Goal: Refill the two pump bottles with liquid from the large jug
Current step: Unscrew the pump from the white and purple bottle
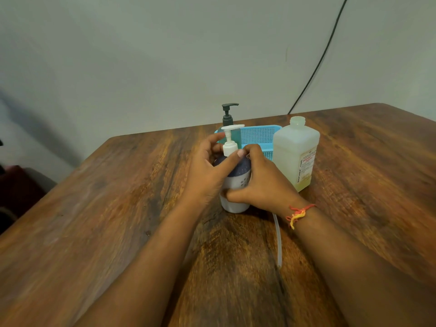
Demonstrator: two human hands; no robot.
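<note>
A white and dark blue pump bottle (236,204) with a white pump head (230,138) stands upright in the middle of the wooden table (118,208). My left hand (207,171) is curled around the collar of its pump, thumb and fingers pinching it. My right hand (262,182) grips the bottle's body from the right. A second bottle with a dark grey pump (228,113) stands behind, in a blue basket (259,138). The large jug (295,152), pale and translucent with a label, stands uncapped to the right.
A clear thin tube (278,241) lies on the table under my right wrist. A black cable (318,62) runs down the wall behind the table. The table's left edge drops off to a dark floor area.
</note>
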